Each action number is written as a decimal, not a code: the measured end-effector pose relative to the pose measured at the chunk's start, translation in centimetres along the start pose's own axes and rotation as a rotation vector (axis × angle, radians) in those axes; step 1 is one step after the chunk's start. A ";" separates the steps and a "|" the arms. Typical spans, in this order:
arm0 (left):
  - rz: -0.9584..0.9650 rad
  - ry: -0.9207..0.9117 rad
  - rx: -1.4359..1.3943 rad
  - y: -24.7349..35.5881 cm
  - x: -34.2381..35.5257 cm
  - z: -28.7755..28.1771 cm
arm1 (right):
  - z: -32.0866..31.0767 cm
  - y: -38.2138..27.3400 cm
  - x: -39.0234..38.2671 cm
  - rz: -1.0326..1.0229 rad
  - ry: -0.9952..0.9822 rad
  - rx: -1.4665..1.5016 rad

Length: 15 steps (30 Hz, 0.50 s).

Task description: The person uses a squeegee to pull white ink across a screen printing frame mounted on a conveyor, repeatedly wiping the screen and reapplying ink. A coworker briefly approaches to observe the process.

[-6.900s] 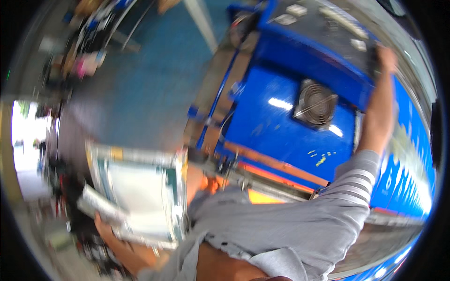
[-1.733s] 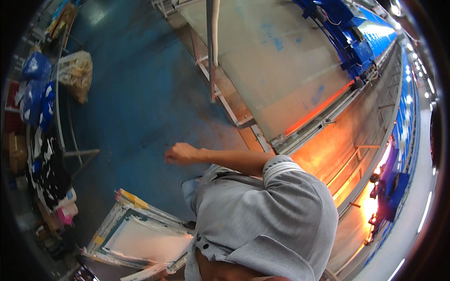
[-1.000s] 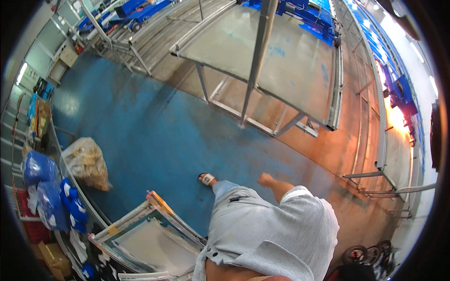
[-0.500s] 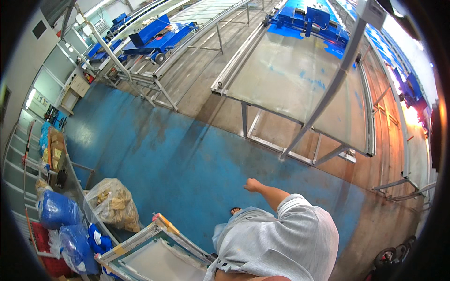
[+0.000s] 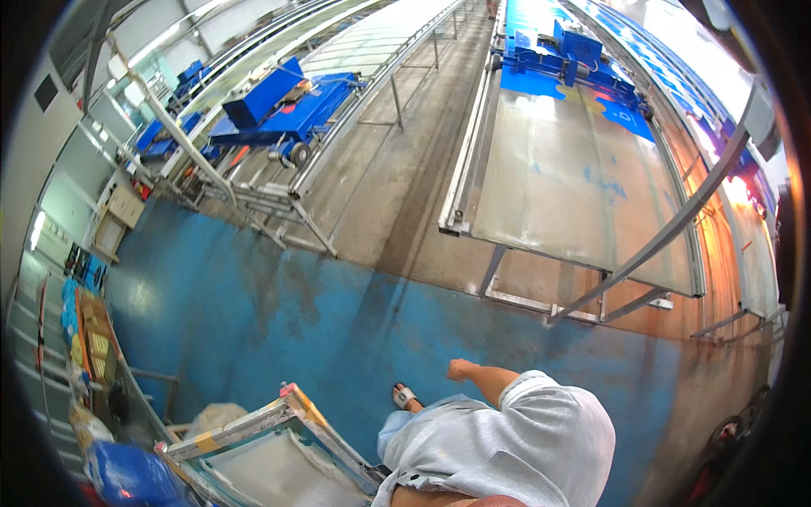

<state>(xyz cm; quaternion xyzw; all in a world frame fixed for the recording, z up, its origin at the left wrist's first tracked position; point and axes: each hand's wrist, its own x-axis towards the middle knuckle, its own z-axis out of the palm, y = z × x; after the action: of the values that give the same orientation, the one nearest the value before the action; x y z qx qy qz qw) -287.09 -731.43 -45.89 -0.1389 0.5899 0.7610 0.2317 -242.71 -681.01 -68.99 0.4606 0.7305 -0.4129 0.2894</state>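
My right hand (image 5: pixel 459 368) is at the lower middle, swung in front of my body, its fingers loosely curled with nothing seen in them. A screen frame (image 5: pixel 239 429) with a pale mesh, teal border and taped aluminium rim is tilted at my left side. My left hand is out of sight, so its grip on the frame cannot be seen. My sandalled foot (image 5: pixel 404 395) shows on the blue floor (image 5: pixel 321 355) between the frame and my right hand.
A long printing table (image 5: pixel 549 211) with a blue carriage (image 5: pixel 574 63) stands ahead, an upright post (image 5: pixel 642 253) at its near end. Another railed table with blue carriages (image 5: pixel 287 110) is at left. Blue bags (image 5: pixel 135 477), boxes (image 5: pixel 97 346) and a small cabinet (image 5: pixel 118 224) line the left side.
My right hand has left the blue machine it touched earlier. I have walked and turned, bringing the rows of tables into view. The screen frame stays at my left side.
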 end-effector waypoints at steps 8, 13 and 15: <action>-0.030 -0.427 0.180 11.4 24.2 15.1 | -9.2 -7.0 0.2 0.169 0.478 0.445; 0.017 -0.642 0.239 13.1 34.6 30.7 | -19.6 -15.1 0.3 -0.224 0.189 0.913; -0.004 -0.680 0.242 10.6 36.9 43.0 | -24.7 -16.9 0.4 -0.416 -0.026 0.897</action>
<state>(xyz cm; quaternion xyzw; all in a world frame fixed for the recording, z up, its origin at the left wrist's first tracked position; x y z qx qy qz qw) -321.45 -685.14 -43.53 0.1492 0.5647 0.6879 0.4310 -259.30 -663.34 -51.48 0.3789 0.5535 -0.7415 -0.0169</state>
